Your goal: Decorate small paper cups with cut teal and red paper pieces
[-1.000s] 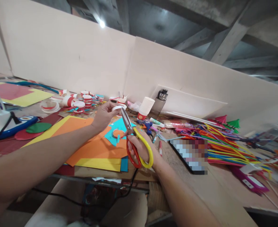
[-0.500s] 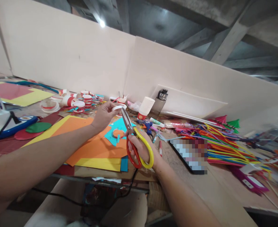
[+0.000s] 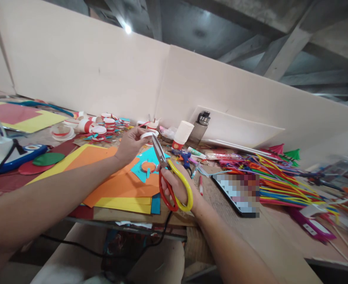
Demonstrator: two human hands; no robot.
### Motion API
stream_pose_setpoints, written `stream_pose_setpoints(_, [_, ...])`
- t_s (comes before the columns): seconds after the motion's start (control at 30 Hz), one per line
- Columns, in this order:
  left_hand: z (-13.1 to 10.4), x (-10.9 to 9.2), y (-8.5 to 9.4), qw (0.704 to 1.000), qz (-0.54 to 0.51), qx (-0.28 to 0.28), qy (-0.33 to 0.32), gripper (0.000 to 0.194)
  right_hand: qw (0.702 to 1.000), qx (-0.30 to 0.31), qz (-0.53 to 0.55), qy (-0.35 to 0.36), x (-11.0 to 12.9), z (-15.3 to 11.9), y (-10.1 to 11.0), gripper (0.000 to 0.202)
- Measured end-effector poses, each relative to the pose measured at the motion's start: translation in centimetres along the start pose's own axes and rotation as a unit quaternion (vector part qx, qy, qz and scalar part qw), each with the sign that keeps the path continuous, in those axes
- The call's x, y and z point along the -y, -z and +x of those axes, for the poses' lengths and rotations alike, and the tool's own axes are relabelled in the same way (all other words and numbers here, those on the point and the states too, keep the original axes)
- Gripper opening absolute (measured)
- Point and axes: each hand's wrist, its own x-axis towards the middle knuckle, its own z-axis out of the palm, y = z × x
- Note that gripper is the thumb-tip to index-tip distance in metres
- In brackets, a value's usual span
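Lone view from the head, close over the worktable (image 3: 272, 236), forward and down, pale partition (image 3: 82, 59) beyond.

Left grip (image 3: 134, 142) pinching white ring (image 3: 147, 135); right grip (image 3: 175, 185) round scissors (image 3: 162, 159), blades (image 3: 157, 146) at ring. Below left grip, orange paper (image 3: 114, 181). Beyond right grip, stacked cups (image 3: 183, 135), bottle (image 3: 198, 132). Right of right grip, phone (image 3: 235, 197), pipe cleaners (image 3: 283, 183).

Pale partition panels (image 3: 82, 59) stand beneath grey ceiling beams (image 3: 289, 51) and one bright light (image 3: 128, 29).
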Motion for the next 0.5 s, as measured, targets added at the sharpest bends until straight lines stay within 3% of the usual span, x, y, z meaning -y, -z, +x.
stream_pose_setpoints(0.5, [0.3, -0.2, 0.4, 0.995, 0.089, -0.022, -0.036, 0.021, 0.998, -0.018, -0.048, 0.029, -0.3, 1.0, -0.5, 0.010])
